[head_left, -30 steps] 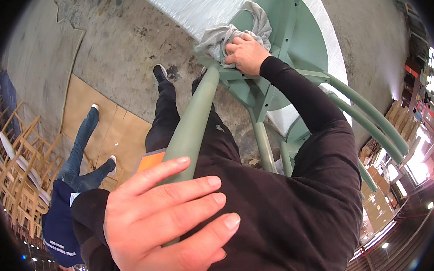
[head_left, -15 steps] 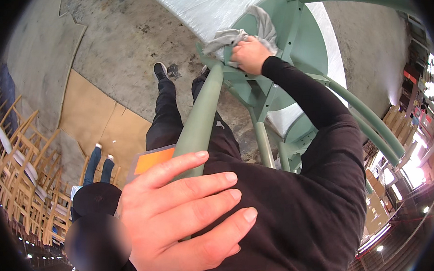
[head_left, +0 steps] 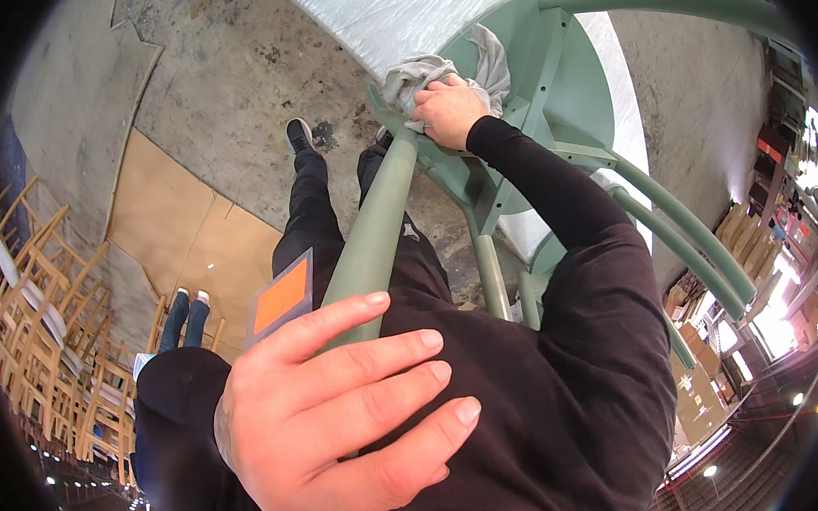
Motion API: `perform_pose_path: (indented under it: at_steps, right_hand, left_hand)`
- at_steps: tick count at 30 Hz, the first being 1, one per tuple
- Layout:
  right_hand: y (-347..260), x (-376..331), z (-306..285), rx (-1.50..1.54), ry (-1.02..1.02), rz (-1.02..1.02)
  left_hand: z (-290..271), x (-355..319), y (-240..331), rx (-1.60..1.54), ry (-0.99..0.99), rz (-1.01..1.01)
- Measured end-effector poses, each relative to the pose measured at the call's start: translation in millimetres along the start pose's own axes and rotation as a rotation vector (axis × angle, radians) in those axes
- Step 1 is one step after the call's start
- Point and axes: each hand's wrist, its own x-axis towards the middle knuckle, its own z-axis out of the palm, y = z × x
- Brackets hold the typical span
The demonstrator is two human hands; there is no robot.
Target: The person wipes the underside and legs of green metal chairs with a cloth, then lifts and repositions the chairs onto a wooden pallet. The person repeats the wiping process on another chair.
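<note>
Extending from the upper center to the lower center of the frame, the leg of the green chair has its long axis tilted slightly right at the top. The right hand, nearer the leg's upper joint, is clamped on a gray cloth against the chair; the leg lies below-left of this grip. The left hand, at lower center, overlies the leg's near end, fingers extended and slightly apart; palm contact is hidden. A white, glossy surface occupies the top, beyond the chair.
</note>
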Motion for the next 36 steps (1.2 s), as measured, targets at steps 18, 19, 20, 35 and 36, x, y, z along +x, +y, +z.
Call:
perform_pose_path:
  at_steps: [18,19,20,35,36]
  right_hand:
    - [39.7,3.6,-22.6,-0.215,-0.387,0.072]
    - [38.6,3.9,-34.7,-0.218,-0.477,0.098]
    - [40.8,4.8,-47.7,-0.22,-0.569,0.116]
    - [95.2,-47.9,-189.9,0.239,0.628,0.483]
    - [96.0,-33.3,-152.3,0.12,0.644,0.543]
  left_hand:
    - [-8.9,-7.4,-6.2,0.059,0.01,0.02]
    - [-3.9,-10.0,-6.2,0.055,0.012,0.039]
    - [1.2,-11.0,-5.2,0.045,0.022,0.048]
    - [-10.7,-3.4,-5.2,-0.003,-0.038,0.028]
    - [-4.5,-6.7,-5.6,0.0,-0.011,0.038]
